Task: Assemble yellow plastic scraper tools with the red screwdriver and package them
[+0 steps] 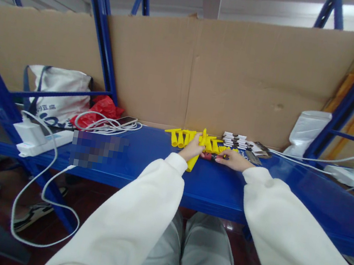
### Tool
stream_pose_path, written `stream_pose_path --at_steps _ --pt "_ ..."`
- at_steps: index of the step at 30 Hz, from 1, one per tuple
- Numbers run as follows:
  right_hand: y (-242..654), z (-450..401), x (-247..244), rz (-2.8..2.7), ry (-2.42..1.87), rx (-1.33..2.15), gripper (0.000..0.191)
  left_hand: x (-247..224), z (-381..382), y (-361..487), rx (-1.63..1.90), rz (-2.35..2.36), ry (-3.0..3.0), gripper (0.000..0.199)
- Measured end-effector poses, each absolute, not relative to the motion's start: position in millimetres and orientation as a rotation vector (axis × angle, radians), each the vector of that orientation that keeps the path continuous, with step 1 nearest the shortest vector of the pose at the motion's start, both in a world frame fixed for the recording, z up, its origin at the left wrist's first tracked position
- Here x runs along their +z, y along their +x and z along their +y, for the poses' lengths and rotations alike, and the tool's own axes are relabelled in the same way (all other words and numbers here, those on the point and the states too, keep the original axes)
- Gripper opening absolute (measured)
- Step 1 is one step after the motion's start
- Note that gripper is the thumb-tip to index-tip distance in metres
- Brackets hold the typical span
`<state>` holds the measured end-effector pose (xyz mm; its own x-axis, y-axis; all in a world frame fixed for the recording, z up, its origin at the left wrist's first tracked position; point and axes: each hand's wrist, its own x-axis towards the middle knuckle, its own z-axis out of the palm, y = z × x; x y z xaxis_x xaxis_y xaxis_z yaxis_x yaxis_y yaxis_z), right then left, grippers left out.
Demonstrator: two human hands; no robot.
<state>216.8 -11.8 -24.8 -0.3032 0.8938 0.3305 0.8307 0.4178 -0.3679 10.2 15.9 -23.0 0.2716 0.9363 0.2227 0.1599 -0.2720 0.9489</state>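
My left hand (192,148) is closed around a yellow plastic piece (192,162) with a tapered tube pointing down toward me. In my right hand (235,161), the fingers are wrapped on a small dark red and black tool (213,157), whose red end reaches my left hand. Behind my hands stands a row of several similar yellow pieces (181,138). Small yellow parts (235,151) lie just beyond my right fingers. The exact contact between the tool and the yellow piece is too small to tell.
On the blue table (144,163), a stack of white-and-black packs (234,140) and flat dark packets (260,150) lie at the back. Leftward are coiled white cables (110,126), a red bag (104,107), a cloth bag (65,91) and a power strip (49,143). Blue posts flank the table.
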Motion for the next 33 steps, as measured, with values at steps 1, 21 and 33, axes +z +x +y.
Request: stream_pose_path --at_steps 1,21,33 --pt "218 -12 -24 -2.181 -1.468 0.196 0.031 -22 14 10 1.092 1.021 1.631 0.065" --pt "239 -12 -4 -1.210 -1.152 0.651 0.049 -17 10 7 1.123 1.061 1.444 0.066" --pt "250 -4 -9 -1.074 -1.098 0.454 0.058 -8 7 5 1.102 1.010 1.263 0.064"
